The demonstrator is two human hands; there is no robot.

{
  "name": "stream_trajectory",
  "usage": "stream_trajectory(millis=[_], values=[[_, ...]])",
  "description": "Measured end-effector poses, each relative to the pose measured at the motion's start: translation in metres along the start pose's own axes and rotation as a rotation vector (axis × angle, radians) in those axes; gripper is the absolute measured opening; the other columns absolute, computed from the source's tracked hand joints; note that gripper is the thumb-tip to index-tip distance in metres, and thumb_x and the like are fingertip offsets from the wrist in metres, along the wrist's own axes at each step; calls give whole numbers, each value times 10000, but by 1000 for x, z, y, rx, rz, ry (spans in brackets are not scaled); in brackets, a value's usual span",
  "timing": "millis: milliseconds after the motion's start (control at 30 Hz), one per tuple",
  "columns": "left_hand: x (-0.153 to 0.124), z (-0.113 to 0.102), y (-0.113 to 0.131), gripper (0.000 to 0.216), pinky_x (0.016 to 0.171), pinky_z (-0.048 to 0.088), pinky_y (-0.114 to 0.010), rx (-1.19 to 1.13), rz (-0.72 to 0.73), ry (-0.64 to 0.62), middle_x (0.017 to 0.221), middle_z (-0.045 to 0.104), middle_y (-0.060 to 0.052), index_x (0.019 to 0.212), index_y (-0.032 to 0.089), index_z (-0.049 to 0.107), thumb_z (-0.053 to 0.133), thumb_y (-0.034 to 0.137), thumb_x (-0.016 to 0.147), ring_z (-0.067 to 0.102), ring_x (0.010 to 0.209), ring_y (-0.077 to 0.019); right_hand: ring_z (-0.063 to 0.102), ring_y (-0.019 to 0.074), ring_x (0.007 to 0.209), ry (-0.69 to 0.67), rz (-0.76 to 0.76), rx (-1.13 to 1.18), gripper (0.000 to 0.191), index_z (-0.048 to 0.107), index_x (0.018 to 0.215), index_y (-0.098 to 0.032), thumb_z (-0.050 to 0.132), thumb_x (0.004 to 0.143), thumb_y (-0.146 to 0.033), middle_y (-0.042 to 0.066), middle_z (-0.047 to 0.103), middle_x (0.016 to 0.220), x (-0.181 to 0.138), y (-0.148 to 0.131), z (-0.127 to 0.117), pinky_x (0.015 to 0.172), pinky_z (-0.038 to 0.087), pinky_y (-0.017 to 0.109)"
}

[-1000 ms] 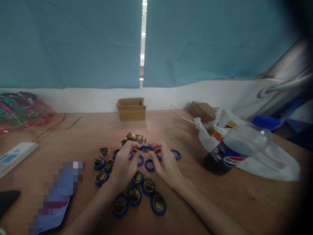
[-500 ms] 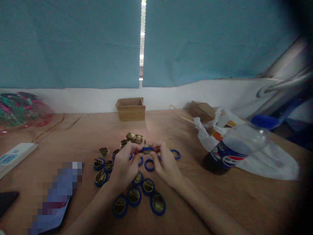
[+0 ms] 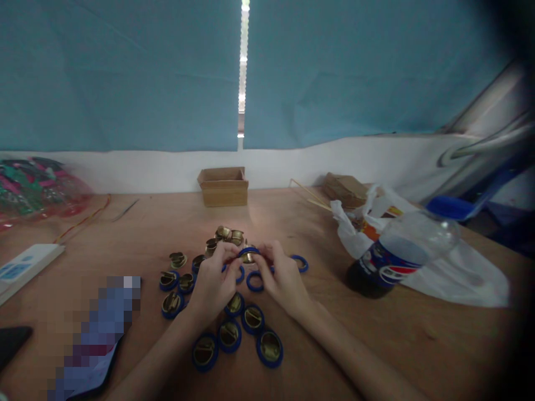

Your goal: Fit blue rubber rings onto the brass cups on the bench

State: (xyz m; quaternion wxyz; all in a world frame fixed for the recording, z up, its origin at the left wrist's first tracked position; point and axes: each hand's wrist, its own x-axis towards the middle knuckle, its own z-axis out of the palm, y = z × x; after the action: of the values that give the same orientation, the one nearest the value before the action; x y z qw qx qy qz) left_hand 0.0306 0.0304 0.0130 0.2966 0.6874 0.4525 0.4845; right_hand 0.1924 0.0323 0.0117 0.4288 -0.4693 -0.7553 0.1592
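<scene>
Between both hands, just above the table, is a round brass-coloured brooch back with a blue ring around it. My left hand pinches its left edge with closed fingers. The fingers of my right hand are closed on the right edge, thumb at the front. Loose blue rings lie close under the hands, one blue ring between the wrists and another blue ring right of my right hand. Several ringed brooch backs lie nearer to me and left. Bare brass brooch backs are heaped behind my left hand.
A small open cardboard box stands at the wall. To the right, a cola bottle leans on a white plastic bag. At left are a phone, a white power strip and a red plastic bag of goods.
The held brooch back has tilted, so more brass shows below the blue ring. My right thumb has shifted slightly up and left on it. The loose pieces stay where they were.
</scene>
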Motion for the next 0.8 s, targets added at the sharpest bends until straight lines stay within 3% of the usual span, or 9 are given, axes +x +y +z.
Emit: stream_trajectory(millis=[233, 633, 800], values=[[0, -1, 4, 125, 653, 481, -241, -17, -1, -35, 837, 635, -17, 945, 204, 481, 486, 115, 857, 640, 749, -146, 697, 184, 775, 49, -5, 58, 62, 489, 965, -212, 482, 908, -235, 52, 708, 881, -1, -4, -1, 638, 537, 271], [0, -1, 10, 52, 719, 480, -258, -34, 34, -71, 866, 637, -24, 931, 197, 474, 495, 223, 891, 629, 806, -152, 688, 191, 767, 74, -20, -33, 54, 511, 940, -189, 490, 895, -209, 56, 699, 834, 2, -4, -4, 643, 513, 276], [2, -2, 9, 190, 738, 497, -255, -80, 0, -79, 877, 688, -28, 1083, 197, 526, 490, 223, 898, 659, 817, -156, 673, 183, 757, 51, -35, -21, 61, 525, 946, -190, 502, 891, -203, 48, 691, 826, 3, -4, -4, 652, 498, 276]])
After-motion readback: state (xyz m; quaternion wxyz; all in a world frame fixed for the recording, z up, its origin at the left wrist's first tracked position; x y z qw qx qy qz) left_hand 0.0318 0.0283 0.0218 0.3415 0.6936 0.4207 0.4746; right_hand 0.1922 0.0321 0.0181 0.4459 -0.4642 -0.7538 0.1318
